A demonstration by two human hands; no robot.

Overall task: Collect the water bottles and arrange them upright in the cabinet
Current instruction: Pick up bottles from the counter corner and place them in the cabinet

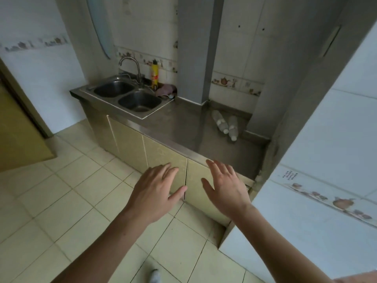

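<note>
Home kitchen, steel double sink [130,97] with faucet [130,67], steel countertop [183,127], tiled walls, base cabinet doors [163,154]

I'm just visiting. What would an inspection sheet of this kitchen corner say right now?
Surface: steel counter, mostly bare.
Job's things: two bottles lying side by side at the counter's back right; cabinet doors closed.
Clutter: spray can and pink cloth behind the sink.
Hands: left hand and right hand open, fingers spread, in front of the doors, holding nothing.
Cables: nothing seen.
Surroundings: tiled walls, tiled floor.
</note>
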